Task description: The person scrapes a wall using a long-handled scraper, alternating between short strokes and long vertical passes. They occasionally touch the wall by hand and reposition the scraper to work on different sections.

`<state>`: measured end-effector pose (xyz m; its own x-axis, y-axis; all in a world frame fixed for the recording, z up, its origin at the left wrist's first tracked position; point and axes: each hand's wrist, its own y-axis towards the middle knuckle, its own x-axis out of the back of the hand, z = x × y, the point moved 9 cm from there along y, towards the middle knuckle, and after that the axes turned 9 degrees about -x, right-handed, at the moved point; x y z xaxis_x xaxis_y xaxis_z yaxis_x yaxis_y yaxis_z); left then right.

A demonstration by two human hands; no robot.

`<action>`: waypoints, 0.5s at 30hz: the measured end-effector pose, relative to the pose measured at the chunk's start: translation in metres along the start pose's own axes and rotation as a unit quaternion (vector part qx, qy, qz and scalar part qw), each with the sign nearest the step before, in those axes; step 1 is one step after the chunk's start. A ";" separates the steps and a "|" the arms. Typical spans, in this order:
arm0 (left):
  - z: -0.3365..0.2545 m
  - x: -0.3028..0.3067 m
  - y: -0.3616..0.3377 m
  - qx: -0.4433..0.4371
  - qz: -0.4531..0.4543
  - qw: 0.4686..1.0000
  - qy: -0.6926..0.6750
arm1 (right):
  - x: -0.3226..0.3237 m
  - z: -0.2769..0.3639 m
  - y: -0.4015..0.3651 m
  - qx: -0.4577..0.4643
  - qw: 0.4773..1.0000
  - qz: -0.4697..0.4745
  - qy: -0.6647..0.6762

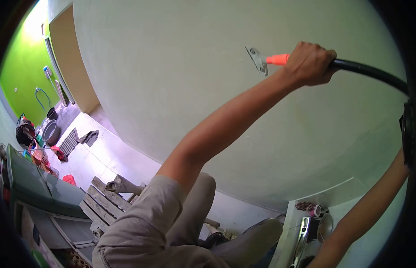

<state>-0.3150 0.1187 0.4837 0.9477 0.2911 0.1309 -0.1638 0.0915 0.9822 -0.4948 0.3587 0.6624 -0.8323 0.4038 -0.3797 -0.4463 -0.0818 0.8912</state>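
My left hand (310, 63) is raised in front of the grey plastered wall (172, 67), its fingers wrapped round the handle of a long scraper. The scraper's head (256, 61) is a pale metal piece with a wide blade, close to the wall. Between head and hand shows an orange neck (277, 59). Behind the hand a black pole (373, 75) curves to the right edge of the view. My right forearm (369, 210) rises along the right side to a dark object (409, 134); the right hand's fingers are hidden there.
Below stands a slatted wooden chair (103, 201), beside a green-grey refrigerator (60, 187). A white-edged counter (284, 241) at lower right bears a chrome stove (301, 241) and a pan (324, 227). Far left, a grey tub (50, 132) and striped cloth (69, 142) lie on the floor.
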 end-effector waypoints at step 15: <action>0.087 -0.040 0.015 0.054 0.003 0.997 0.052 | 0.008 -0.221 0.200 -0.294 0.898 0.214 0.249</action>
<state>-0.3316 0.0258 0.5047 0.9125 0.3888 0.1275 -0.1333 -0.0121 0.9910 -0.6633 0.1442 0.7829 -0.9474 -0.2239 -0.2288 -0.0261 -0.6585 0.7522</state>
